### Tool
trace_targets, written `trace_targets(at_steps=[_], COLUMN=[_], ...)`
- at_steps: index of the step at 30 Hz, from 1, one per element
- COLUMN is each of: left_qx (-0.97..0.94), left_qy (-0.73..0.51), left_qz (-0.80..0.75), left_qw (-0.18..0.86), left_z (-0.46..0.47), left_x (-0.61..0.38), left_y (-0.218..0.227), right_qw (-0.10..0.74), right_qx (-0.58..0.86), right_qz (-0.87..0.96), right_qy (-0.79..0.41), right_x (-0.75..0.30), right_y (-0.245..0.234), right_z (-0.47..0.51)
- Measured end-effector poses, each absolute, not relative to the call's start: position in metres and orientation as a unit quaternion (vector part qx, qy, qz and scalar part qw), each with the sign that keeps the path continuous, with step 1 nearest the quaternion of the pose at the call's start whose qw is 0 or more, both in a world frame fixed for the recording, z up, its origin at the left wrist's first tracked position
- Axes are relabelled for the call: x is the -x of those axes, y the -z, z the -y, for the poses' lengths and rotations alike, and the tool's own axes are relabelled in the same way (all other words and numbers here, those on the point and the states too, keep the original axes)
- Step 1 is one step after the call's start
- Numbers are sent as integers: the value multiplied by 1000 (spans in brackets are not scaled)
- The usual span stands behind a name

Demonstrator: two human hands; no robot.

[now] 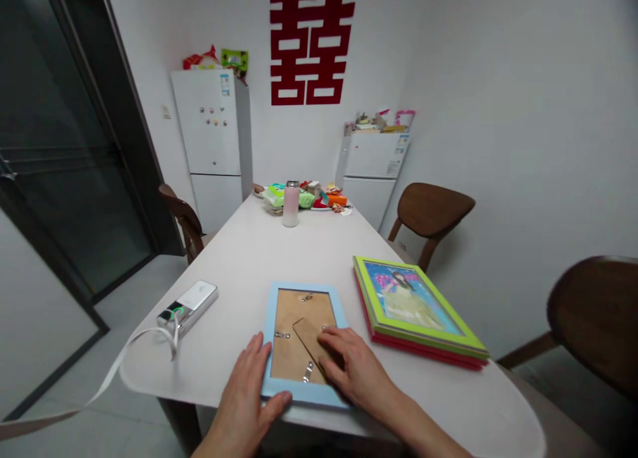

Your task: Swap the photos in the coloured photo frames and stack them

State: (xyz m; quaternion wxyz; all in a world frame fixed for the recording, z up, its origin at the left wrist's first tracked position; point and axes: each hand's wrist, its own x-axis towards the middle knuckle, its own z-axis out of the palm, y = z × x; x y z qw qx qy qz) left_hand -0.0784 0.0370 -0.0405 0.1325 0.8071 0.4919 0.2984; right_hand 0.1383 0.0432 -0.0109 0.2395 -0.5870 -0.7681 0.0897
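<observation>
1. Lying face down near the front edge of the white counter (279, 258), a light blue picture frame (304, 288) shows its brown backing board (294, 318), right in front of the person.
2. A cardboard stand flap (308, 333) lies slantwise across the backing, and small metal clips (282, 335) sit along the inner edge of the frame.
3. The left hand (246, 391) lies open and palm down against the frame's left border. Its fingers stretch along that side and its thumb crosses the near corner; it is closed around nothing.
4. The right hand (353, 371) is also open and flat. Its fingers are spread on the lower end of the flap and the backing, pressing on them rather than gripping.
5. Just right of the frame, apart from it, is a stack of frames (423, 338). The top one is lime green with a picture of a figure in a pale dress, and a red one shows beneath.
6. To the left, a white device (192, 305) with a green light lies on the counter, and a pale strap (149, 338) trails from it over the edge.
7. At the far end stand a pink bottle (290, 204) and a heap of snack packets (309, 195).
8. Brown wooden chairs (431, 212) stand around the counter.
9. Against the back wall are two white fridges (212, 132), with a large red paper cutting (312, 42) on the wall between them.
</observation>
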Motion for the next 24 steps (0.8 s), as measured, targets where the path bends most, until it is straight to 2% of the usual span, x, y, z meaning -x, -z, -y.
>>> trace_targets(at_steps=[4,8,17,21,24], left_qx=[-797,-778,-780,-783,-784], left_qy=[-289,-312,-324,-326,-331], left_qz=[-497,-508,-503,-503,-500], left_qw=[186,196,181,167,161], left_z=[-47,-61,-64,-64,-64], left_x=[69,64,64,62,61], left_y=[28,31,40,46,48], right_qw=[187,133,146,209,215], right_qx=[633,654,660,602,553], right_qz=[750,745,737,770,803], right_qy=[-38,-7,13,-23,-58], right_x=[-145,-146,-145,-121,-94], right_y=[5,8,9,7,7], right_z=[-63,-77,-84,-77,-77])
